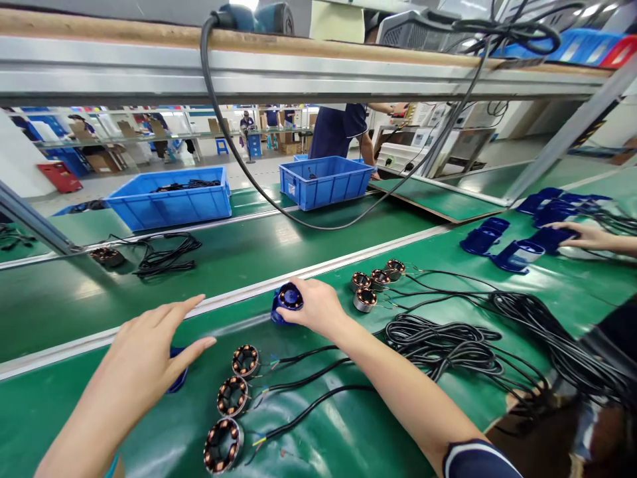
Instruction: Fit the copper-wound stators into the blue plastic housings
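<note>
My right hand [318, 307] grips a small dark blue motor housing [279, 313] at the middle of the green bench; a ring of copper windings shows in its mouth. My left hand [144, 355] hovers open, fingers stretched and thumb apart. Partly hidden behind that thumb lies another blue part [178, 372]. Between my arms, three stators with copper coils stand in a row: the far one [245, 360], the middle one [233, 396] and the near one [223, 445]. Black cables [308, 415] with stripped coloured wire ends run from them to the right.
Several more stators [365, 299] sit beyond my right forearm, near coiled black cables [442, 342]. At right a co-worker's hand [592, 237] touches blue housings [520, 253]. Across the bench stand two blue bins [169, 206] [328, 189]. A shelf [298, 73] with a hanging cable crosses overhead.
</note>
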The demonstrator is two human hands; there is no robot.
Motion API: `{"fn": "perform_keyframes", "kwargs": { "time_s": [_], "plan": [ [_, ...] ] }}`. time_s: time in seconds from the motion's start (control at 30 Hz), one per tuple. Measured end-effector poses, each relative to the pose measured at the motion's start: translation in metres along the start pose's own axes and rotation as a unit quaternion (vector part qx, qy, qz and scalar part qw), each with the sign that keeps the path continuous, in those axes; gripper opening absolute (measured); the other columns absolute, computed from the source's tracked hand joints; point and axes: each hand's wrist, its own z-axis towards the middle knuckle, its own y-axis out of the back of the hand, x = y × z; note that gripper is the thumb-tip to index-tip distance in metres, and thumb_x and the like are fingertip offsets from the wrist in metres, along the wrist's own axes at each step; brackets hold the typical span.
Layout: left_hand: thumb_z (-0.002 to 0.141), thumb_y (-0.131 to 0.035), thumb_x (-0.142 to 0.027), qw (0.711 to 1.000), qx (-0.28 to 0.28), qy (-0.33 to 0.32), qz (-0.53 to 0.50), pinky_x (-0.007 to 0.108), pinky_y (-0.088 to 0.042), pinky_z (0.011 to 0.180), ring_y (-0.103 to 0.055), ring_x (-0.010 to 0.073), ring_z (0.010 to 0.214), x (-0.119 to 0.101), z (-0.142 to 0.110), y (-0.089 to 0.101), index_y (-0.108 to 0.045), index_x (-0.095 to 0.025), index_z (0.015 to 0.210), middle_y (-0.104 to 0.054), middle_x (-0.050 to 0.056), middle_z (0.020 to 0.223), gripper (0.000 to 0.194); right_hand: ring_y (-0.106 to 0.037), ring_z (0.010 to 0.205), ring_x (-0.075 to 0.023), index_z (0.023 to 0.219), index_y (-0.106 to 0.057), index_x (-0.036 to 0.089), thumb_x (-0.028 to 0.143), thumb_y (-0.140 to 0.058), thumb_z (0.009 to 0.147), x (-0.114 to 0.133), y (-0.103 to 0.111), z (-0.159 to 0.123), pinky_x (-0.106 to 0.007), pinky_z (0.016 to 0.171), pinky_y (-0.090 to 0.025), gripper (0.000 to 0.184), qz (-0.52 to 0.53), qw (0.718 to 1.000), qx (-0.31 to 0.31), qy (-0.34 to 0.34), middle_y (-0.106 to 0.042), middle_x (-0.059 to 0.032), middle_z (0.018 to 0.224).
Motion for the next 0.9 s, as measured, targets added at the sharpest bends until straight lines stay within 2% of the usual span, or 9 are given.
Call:
{"fn": "perform_keyframes", "kwargs": {
  "time_s": [0.1, 0.2, 0.3, 0.37, 0.43, 0.53, 0.67, 0.8, 0.9],
  "plan": [
    [0.087, -0.031, -0.088, 0.998, 0.021, 0.048, 0.029, 0.053, -0.052, 0.092, -0.067, 0.039, 0.113, 0.015, -0.006, 0.006, -0.049, -0.028, 0.15, -0.069, 0.013, 0.126, 0.089, -0.07, 0.103, -0.0297, 0.126, -0.065, 0.017, 0.058, -0.077, 0.084, -0.01, 0.005, 0.003, -0.037, 0.091, -0.052, 0.06, -0.028, 0.999, -0.002, -0.02, -0.074, -0.0134, 0.11],
    [0.081, -0.055, -0.081, 0.994, 0.075, 0.072, 0.028, 0.057, -0.051, 0.1, -0.062, 0.0403, 0.124, 0.04, -0.022, -0.007, -0.043, -0.031, 0.154, -0.062, 0.013, 0.141, 0.089, -0.07, 0.101, -0.0331, 0.125, -0.066, 0.012, 0.052, -0.08, 0.085, -0.018, 0.007, 0.007, -0.043, 0.094, -0.052, 0.058, -0.057, 0.997, 0.05, -0.02, -0.075, -0.015, 0.104],
    [0.065, -0.08, -0.054, 0.981, 0.171, 0.094, 0.021, 0.058, -0.052, 0.104, -0.054, 0.0429, 0.136, 0.073, -0.044, -0.031, -0.047, -0.036, 0.152, -0.049, 0.01, 0.157, 0.095, -0.058, 0.127, -0.0367, 0.137, -0.059, 0.011, 0.051, -0.087, 0.079, -0.009, 0.01, 0.0, -0.05, 0.11, -0.043, 0.076, -0.024, 0.998, 0.028, 0.047, -0.066, -0.019, 0.132],
    [0.067, -0.076, -0.041, 0.971, 0.212, 0.106, -0.025, 0.053, -0.052, 0.107, -0.054, 0.04, 0.138, 0.092, -0.055, -0.042, -0.048, -0.037, 0.151, -0.048, 0.008, 0.158, 0.088, -0.053, 0.133, -0.0344, 0.146, -0.051, 0.013, 0.05, -0.089, 0.077, 0.006, 0.01, -0.011, -0.051, 0.115, -0.04, 0.088, 0.041, 0.991, 0.055, 0.115, -0.058, -0.018, 0.145],
    [0.074, -0.068, -0.036, 0.966, 0.216, 0.111, -0.087, 0.047, -0.052, 0.109, -0.059, 0.0354, 0.134, 0.103, -0.06, -0.045, -0.05, -0.035, 0.149, -0.054, 0.007, 0.154, 0.078, -0.056, 0.131, -0.0325, 0.149, -0.048, 0.013, 0.04, -0.089, 0.08, 0.025, 0.007, -0.025, -0.053, 0.12, -0.034, 0.085, 0.09, 0.976, 0.118, 0.159, -0.059, -0.0173, 0.144],
    [0.079, -0.067, -0.043, 0.964, 0.196, 0.116, -0.14, 0.049, -0.052, 0.109, -0.062, 0.0353, 0.131, 0.098, -0.054, -0.044, -0.055, -0.033, 0.146, -0.061, 0.007, 0.147, 0.068, -0.058, 0.13, -0.0328, 0.149, -0.048, 0.008, 0.019, -0.081, 0.082, 0.047, -0.005, -0.04, -0.052, 0.12, -0.036, 0.076, 0.125, 0.957, 0.199, 0.169, -0.06, -0.0192, 0.141],
    [0.08, -0.072, -0.057, 0.963, 0.185, 0.097, -0.17, 0.047, -0.047, 0.115, -0.059, 0.0325, 0.133, 0.069, -0.034, -0.051, -0.057, -0.033, 0.143, -0.062, 0.006, 0.145, 0.068, -0.062, 0.124, -0.0311, 0.153, -0.046, 0.009, 0.02, -0.074, 0.085, 0.054, -0.029, -0.044, -0.043, 0.108, -0.05, 0.075, 0.221, 0.926, 0.275, 0.135, -0.06, -0.0187, 0.141],
    [0.074, -0.078, -0.065, 0.963, 0.171, 0.091, -0.188, 0.045, -0.05, 0.107, -0.062, 0.0329, 0.122, 0.046, -0.023, -0.059, -0.061, -0.026, 0.133, -0.063, 0.01, 0.136, 0.073, -0.063, 0.12, -0.0293, 0.152, -0.051, 0.014, 0.028, -0.067, 0.091, 0.043, -0.033, -0.034, -0.043, 0.108, -0.049, 0.065, 0.264, 0.915, 0.282, 0.116, -0.062, -0.0154, 0.133],
    [0.072, -0.082, -0.058, 0.951, 0.206, 0.076, -0.216, 0.035, -0.056, 0.085, -0.068, 0.0249, 0.095, 0.039, -0.023, -0.052, -0.054, -0.028, 0.142, -0.067, 0.007, 0.123, 0.081, -0.063, 0.119, -0.0279, 0.152, -0.049, 0.018, 0.026, -0.073, 0.082, 0.033, -0.023, -0.027, -0.041, 0.105, -0.051, 0.075, 0.258, 0.915, 0.278, 0.139, -0.059, -0.0124, 0.135]
  ]
}}
